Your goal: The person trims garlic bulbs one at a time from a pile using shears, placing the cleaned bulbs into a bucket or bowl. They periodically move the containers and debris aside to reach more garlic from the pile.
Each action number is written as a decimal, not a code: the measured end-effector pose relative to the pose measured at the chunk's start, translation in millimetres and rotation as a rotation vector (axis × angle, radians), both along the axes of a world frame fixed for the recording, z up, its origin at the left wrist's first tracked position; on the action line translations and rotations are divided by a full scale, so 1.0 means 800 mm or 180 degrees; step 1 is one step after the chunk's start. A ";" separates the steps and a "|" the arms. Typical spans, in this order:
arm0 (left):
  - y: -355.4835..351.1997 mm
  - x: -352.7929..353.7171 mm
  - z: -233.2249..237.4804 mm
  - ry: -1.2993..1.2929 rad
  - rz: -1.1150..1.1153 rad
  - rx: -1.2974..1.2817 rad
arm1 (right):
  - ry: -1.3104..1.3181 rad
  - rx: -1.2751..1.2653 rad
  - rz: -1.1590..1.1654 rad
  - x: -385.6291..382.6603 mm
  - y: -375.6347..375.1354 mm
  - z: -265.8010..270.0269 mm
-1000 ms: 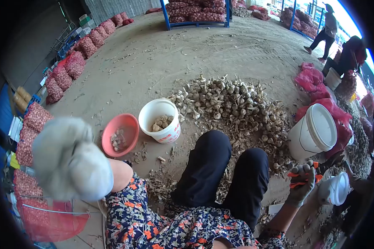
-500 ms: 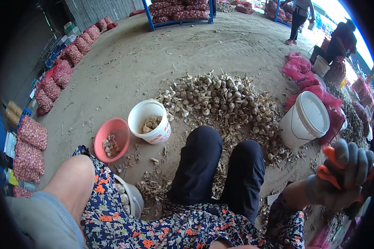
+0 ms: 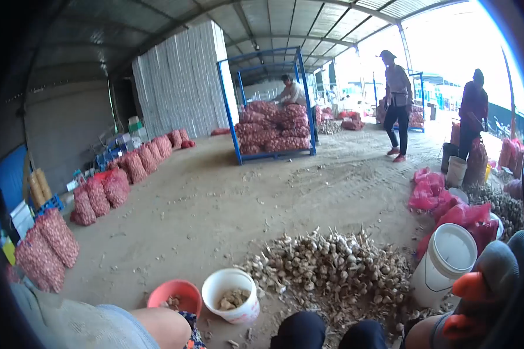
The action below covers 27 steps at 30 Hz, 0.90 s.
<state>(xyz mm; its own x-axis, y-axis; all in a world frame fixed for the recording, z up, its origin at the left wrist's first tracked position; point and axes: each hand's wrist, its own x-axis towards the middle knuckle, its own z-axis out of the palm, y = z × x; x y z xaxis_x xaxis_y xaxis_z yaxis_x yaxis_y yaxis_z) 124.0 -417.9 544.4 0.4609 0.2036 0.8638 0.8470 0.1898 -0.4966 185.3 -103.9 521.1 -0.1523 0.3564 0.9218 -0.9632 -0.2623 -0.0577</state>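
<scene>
My right hand (image 3: pixel 490 285), in a grey glove, is raised at the right edge. Its fingers are wrapped round the orange handles of shears (image 3: pixel 470 287); the blades are out of sight. My left hand (image 3: pixel 64 320), also gloved in grey, is close at the lower left, its fingers hidden. A pile of garlic bulbs (image 3: pixel 337 270) with dry stalks lies on the ground beyond my knees. Left of the pile stands a white bucket (image 3: pixel 230 276) with brownish lumps inside. Beside it is a red basin (image 3: pixel 174 288) holding a few small pieces. A lidded white bucket (image 3: pixel 434 279) is near my right hand.
Full red net sacks (image 3: pixel 46 250) line the left side. A blue frame rack (image 3: pixel 230 116) holds stacked sacks, with a person (image 3: pixel 293 92) behind it. Another person (image 3: pixel 397 99) is on foot; a third (image 3: pixel 473 110) stands at right. Pink netting (image 3: pixel 431 189) lies at right.
My view has tilted up, bringing the roof, rack and people into sight. The bucket and pile sit lower in view. The shears stay in my right hand. The person in the back has turned or stepped.
</scene>
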 end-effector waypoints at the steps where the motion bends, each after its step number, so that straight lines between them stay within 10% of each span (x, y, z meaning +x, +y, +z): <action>1: -0.001 -0.013 -0.003 -0.0105 0.0009 0.0017 | -0.0069 -0.0008 -0.0006 -0.007 0.000 -0.003; 10: 0.019 -0.081 -0.017 -0.0206 -0.0055 0.0049 | -0.0846 -0.0334 0.0405 -0.090 -0.016 -0.044; 18: 0.038 -0.155 -0.058 -0.0558 0.0329 0.0561 | -0.3187 -0.0449 0.0831 -0.163 0.047 -0.172; 27: 0.075 -0.504 -0.266 -0.3929 0.0705 0.1315 | -0.6375 0.1357 0.0709 -0.277 0.142 -0.353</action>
<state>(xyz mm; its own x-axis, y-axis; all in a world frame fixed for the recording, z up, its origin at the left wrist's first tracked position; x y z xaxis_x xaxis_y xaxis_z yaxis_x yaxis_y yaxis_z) -279.6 -358.3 331.5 -0.6778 -0.2059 0.7058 0.6300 0.3322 0.7020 -36.3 9.4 238.5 -0.8384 0.0476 -0.5429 0.5422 -0.0289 -0.8398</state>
